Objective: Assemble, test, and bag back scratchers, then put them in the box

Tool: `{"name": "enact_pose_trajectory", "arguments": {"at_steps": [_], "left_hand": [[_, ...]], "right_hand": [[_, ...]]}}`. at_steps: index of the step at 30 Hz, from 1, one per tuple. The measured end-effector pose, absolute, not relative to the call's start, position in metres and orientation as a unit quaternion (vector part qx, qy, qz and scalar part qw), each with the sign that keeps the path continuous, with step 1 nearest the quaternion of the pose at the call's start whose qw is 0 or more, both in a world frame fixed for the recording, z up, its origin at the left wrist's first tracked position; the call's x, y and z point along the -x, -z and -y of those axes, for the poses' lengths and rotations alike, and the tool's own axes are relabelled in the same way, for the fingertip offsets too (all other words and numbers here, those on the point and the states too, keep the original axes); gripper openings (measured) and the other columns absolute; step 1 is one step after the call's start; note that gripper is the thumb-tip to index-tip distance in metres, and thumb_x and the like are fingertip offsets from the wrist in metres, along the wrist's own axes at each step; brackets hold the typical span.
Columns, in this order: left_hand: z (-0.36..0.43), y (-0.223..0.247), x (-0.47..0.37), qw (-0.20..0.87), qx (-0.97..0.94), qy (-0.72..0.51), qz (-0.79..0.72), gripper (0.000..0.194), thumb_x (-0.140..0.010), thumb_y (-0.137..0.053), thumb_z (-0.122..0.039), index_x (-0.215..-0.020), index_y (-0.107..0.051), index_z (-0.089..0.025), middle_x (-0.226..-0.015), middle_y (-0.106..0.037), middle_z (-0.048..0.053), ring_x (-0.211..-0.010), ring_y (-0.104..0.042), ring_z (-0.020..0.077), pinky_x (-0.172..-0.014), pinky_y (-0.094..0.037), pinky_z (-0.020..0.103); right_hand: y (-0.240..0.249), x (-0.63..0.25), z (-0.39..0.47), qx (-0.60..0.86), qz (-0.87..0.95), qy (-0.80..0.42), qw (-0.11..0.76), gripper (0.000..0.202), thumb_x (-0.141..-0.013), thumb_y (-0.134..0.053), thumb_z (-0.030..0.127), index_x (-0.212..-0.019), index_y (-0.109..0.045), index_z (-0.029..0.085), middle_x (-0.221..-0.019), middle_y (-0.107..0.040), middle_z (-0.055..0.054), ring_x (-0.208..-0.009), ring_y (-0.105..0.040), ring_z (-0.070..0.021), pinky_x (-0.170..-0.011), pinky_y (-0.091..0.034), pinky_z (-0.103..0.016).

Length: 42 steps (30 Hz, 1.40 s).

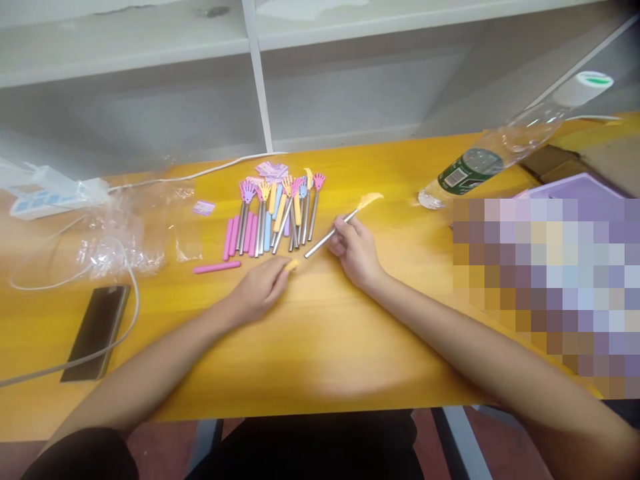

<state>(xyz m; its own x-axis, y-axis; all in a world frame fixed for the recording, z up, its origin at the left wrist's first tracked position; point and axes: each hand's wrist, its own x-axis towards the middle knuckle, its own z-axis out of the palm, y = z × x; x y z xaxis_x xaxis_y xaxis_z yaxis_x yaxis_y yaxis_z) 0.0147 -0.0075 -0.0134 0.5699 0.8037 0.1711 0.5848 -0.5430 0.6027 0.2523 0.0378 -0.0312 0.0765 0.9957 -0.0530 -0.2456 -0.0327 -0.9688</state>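
My right hand [359, 255] pinches the metal shaft of a back scratcher [319, 246]; its yellow head points up to the right and its bare shaft end slants down to the left. Nearby, my left hand [260, 288] is closed around a yellow handle grip [291, 265], most of it hidden by the fingers. The grip's visible end and the shaft's end are apart. Just behind lie several metal back scratchers [261, 227] with pink, yellow, purple and blue hand-shaped heads, mixed with coloured handle grips [249, 237]. A single pink grip [217, 267] lies in front of them.
Small printed cards [273, 171] lie behind the pile. To the left are clear plastic bags [125, 233], a power strip [60, 198], a white cable and a phone [96, 333]. A plastic bottle [470, 170] leans at the right, near a pixelated area and a purple tray edge [583, 187].
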Motion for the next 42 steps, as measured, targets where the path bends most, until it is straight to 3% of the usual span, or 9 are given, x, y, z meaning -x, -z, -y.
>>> {"name": "enact_pose_trajectory", "arguments": {"at_steps": [4, 11, 21, 28, 34, 42], "left_hand": [[0.006, 0.025, -0.006, 0.259, -0.857, -0.224, -0.384, 0.031, -0.115, -0.043, -0.033, -0.133, -0.062, -0.017, -0.124, -0.076, 0.012, -0.111, -0.073, 0.0230, -0.095, -0.056, 0.036], [0.005, 0.020, -0.004, 0.287, -0.837, -0.259, -0.388, 0.029, -0.113, -0.053, -0.034, -0.131, -0.069, -0.019, -0.115, -0.079, 0.008, -0.103, -0.074, 0.0207, -0.093, -0.056, 0.033], [0.005, 0.027, -0.004, 0.296, -0.810, -0.306, -0.404, 0.032, -0.110, -0.060, -0.033, -0.136, -0.075, -0.021, -0.112, -0.079, 0.008, -0.097, -0.073, 0.0200, -0.089, -0.056, 0.034], [0.003, 0.027, -0.005, 0.309, -0.798, -0.325, -0.403, 0.029, -0.110, -0.061, -0.031, -0.132, -0.076, -0.020, -0.117, -0.079, 0.008, -0.103, -0.074, 0.0194, -0.093, -0.057, 0.033], [0.003, 0.028, -0.004, 0.283, -0.822, -0.322, -0.374, 0.026, -0.112, -0.057, -0.030, -0.123, -0.077, -0.019, -0.103, -0.078, 0.008, -0.092, -0.071, 0.0190, -0.081, -0.055, 0.032], [0.005, 0.029, -0.004, 0.264, -0.820, -0.339, -0.377, 0.023, -0.111, -0.059, -0.028, -0.123, -0.076, -0.017, -0.099, -0.075, 0.007, -0.090, -0.070, 0.0185, -0.082, -0.056, 0.031]], "right_hand": [[0.033, -0.257, -0.018, 0.437, 0.373, -0.576, 0.581, 0.041, -0.087, -0.073, 0.055, -0.087, -0.047, 0.023, -0.064, -0.039, 0.006, -0.052, -0.029, -0.0091, -0.053, -0.025, -0.025], [0.035, -0.260, -0.018, 0.396, 0.339, -0.612, 0.595, 0.039, -0.086, -0.083, 0.053, -0.087, -0.062, 0.020, -0.062, -0.049, 0.004, -0.050, -0.034, -0.0075, -0.051, -0.024, -0.024], [0.036, -0.264, -0.013, 0.377, 0.370, -0.598, 0.603, 0.028, -0.093, -0.081, 0.047, -0.092, -0.071, 0.021, -0.063, -0.053, 0.003, -0.050, -0.034, -0.0073, -0.052, -0.025, -0.024], [0.036, -0.268, -0.011, 0.381, 0.383, -0.610, 0.580, 0.027, -0.095, -0.081, 0.048, -0.095, -0.077, 0.021, -0.064, -0.051, 0.003, -0.052, -0.034, -0.0070, -0.054, -0.026, -0.025], [0.037, -0.272, -0.013, 0.374, 0.391, -0.621, 0.567, 0.026, -0.095, -0.082, 0.047, -0.095, -0.081, 0.020, -0.064, -0.045, 0.003, -0.056, -0.035, -0.0076, -0.057, -0.028, -0.025], [0.035, -0.274, -0.009, 0.384, 0.418, -0.614, 0.548, 0.023, -0.094, -0.084, 0.046, -0.098, -0.084, 0.023, -0.074, -0.057, 0.000, -0.057, -0.041, -0.0070, -0.058, -0.030, -0.026]]}}
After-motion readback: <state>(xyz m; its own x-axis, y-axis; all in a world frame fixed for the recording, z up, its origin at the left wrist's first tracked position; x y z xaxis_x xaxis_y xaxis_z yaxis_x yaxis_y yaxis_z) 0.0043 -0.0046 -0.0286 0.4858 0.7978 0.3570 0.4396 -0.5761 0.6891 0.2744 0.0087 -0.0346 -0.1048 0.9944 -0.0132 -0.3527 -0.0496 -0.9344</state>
